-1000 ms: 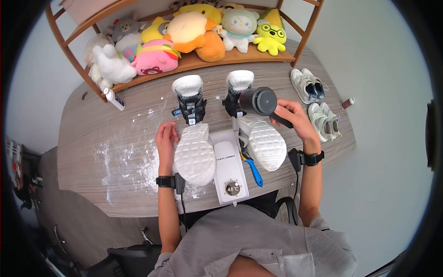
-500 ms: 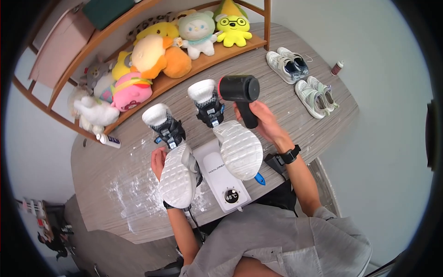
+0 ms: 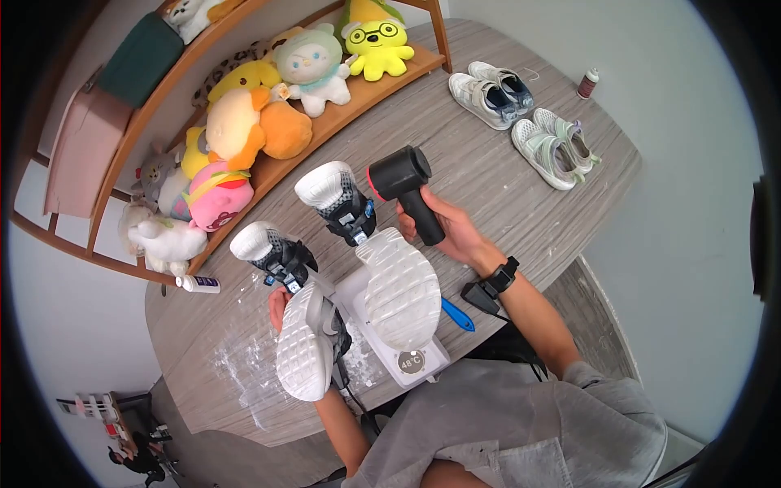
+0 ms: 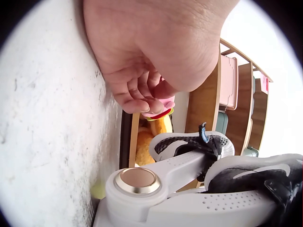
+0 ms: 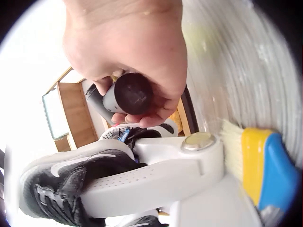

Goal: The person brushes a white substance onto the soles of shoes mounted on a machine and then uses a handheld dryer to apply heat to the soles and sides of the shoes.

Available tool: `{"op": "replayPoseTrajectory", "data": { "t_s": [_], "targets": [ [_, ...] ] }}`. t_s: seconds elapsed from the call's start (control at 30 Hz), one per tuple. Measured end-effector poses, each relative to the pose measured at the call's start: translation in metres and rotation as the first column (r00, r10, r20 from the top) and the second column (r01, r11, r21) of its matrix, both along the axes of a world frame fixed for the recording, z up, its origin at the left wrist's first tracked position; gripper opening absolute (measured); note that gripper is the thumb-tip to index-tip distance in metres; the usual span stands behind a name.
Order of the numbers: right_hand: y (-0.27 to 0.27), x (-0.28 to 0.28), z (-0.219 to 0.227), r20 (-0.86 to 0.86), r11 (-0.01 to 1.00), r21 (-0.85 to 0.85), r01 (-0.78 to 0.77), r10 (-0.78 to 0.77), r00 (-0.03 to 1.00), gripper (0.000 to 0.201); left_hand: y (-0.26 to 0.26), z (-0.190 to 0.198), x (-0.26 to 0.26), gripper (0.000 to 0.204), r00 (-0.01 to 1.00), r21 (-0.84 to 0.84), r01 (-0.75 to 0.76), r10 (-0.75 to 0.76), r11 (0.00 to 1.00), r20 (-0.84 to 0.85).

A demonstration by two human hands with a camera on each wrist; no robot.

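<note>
My right hand (image 3: pixel 460 232) grips the handle of a black hair dryer (image 3: pixel 399 175), its red-ringed nozzle pointing left beside a far shoe (image 3: pixel 329 189). A white shoe dryer (image 3: pixel 431 366) with a 48°C display stands at the table's near edge. Shoes hang on its arms; the near right one shows its white sole (image 3: pixel 403 297), and so does the near left shoe (image 3: pixel 303 350). Another far shoe (image 3: pixel 260 242) is at left. My left hand (image 3: pixel 279 307), partly hidden behind the near left shoe, is by the tabletop, fingers loosely bent and holding nothing in the left wrist view (image 4: pixel 142 56).
A blue-handled brush (image 3: pixel 458 315) lies right of the shoe dryer. Two pairs of shoes, one (image 3: pixel 492 93) behind the other (image 3: pixel 555 150), stand at the back right near a small bottle (image 3: pixel 587 83). A white bottle (image 3: pixel 198 284) lies below the shelf (image 3: pixel 342 106) of plush toys. White residue (image 3: pixel 244 374) marks the table.
The head view has turned, so the scene appears rotated. My right hand has tilted the hair dryer from facing up at the camera to pointing left. My left hand stays by the near left shoe.
</note>
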State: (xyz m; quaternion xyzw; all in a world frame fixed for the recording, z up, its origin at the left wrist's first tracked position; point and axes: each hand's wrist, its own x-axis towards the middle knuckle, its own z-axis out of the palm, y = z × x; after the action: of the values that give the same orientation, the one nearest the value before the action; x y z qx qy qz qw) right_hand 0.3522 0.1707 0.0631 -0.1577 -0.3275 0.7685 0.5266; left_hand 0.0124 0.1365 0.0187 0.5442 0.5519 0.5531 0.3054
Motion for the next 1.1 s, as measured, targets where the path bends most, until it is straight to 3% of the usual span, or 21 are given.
{"op": "replayPoseTrajectory", "data": {
  "t_s": [0.07,0.27,0.73,0.8,0.83,0.87,0.9,1.0,1.03,1.1],
  "targets": [
    [-0.001,-0.002,-0.004,-0.151,0.993,-0.093,-0.071,0.056,0.987,0.052,0.007,0.003,-0.004,0.022,1.000,-0.009,0.013,-0.013,1.000,0.005],
    [-0.005,-0.005,-0.005,-0.220,0.977,-0.175,-0.120,0.080,0.972,0.050,-0.005,-0.002,0.002,0.021,0.999,-0.015,0.033,-0.033,0.999,0.024],
    [-0.009,-0.007,0.008,-0.210,0.956,-0.260,-0.134,0.079,0.975,0.048,-0.051,-0.014,-0.018,0.019,0.993,0.013,-0.032,0.030,0.999,0.118],
    [-0.009,-0.008,0.007,-0.216,0.952,-0.252,-0.172,0.118,0.969,0.048,-0.039,-0.012,-0.013,0.018,0.987,0.022,-0.069,0.065,0.997,0.148],
    [-0.009,-0.009,0.008,-0.244,0.955,-0.263,-0.137,0.072,0.967,0.049,-0.003,-0.001,-0.020,0.018,0.982,0.025,-0.093,0.087,0.995,0.166],
    [-0.009,-0.010,0.008,-0.269,0.955,-0.276,-0.105,0.028,0.963,0.049,-0.011,-0.004,-0.022,0.018,0.976,0.029,-0.119,0.111,0.993,0.186],
    [-0.010,-0.010,0.006,-0.321,0.976,-0.195,-0.100,0.032,0.947,0.049,-0.011,-0.006,-0.024,0.019,0.936,-0.011,-0.092,0.090,0.996,0.340],
    [-0.008,-0.003,0.021,-0.352,0.996,-0.015,-0.084,0.073,0.933,0.052,-0.009,-0.018,-0.034,0.021,0.953,-0.021,-0.076,0.079,0.997,0.291],
    [-0.005,0.001,0.032,-0.260,0.997,0.054,-0.064,0.076,0.963,0.054,-0.010,-0.016,-0.034,0.021,0.943,-0.020,-0.115,0.115,0.993,0.312],
    [-0.002,0.012,0.064,-0.017,0.984,0.179,-0.027,0.030,0.999,0.058,-0.011,-0.011,-0.028,0.022,0.799,-0.033,0.027,-0.002,0.999,0.601]
  ]
}}
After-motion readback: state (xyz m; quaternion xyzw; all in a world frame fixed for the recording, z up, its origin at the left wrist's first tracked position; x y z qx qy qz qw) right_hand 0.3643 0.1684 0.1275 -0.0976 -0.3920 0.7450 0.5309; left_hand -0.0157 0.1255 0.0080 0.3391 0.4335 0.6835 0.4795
